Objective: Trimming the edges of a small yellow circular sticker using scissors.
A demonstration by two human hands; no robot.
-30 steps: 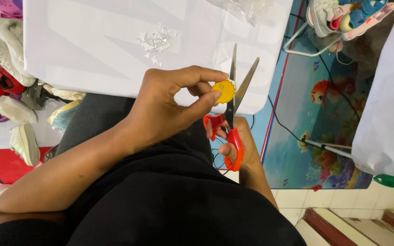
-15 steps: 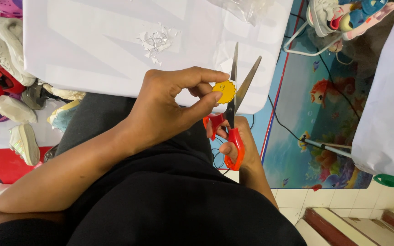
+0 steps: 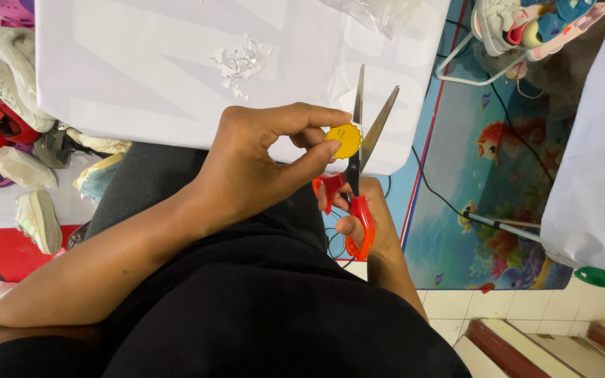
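Scissors (image 3: 356,183): shiny metal blades, glossy red plastic handles; yellow tag (image 3: 344,141) (matt paper); smooth white tabletop (image 3: 141,77).

Small round yellow label (image 3: 344,141), scalloped edge, pinched in left hand (image 3: 260,168) fingertips. Sits between the open scissors (image 3: 356,183) blades

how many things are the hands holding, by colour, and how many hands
Yellow: 1, the round scalloped yellow tag, pinched by the left hand
Red: 1, the red-handled scissors, blades open, held in the right hand
Hands: 2
Total: 2 held things, 2 hands
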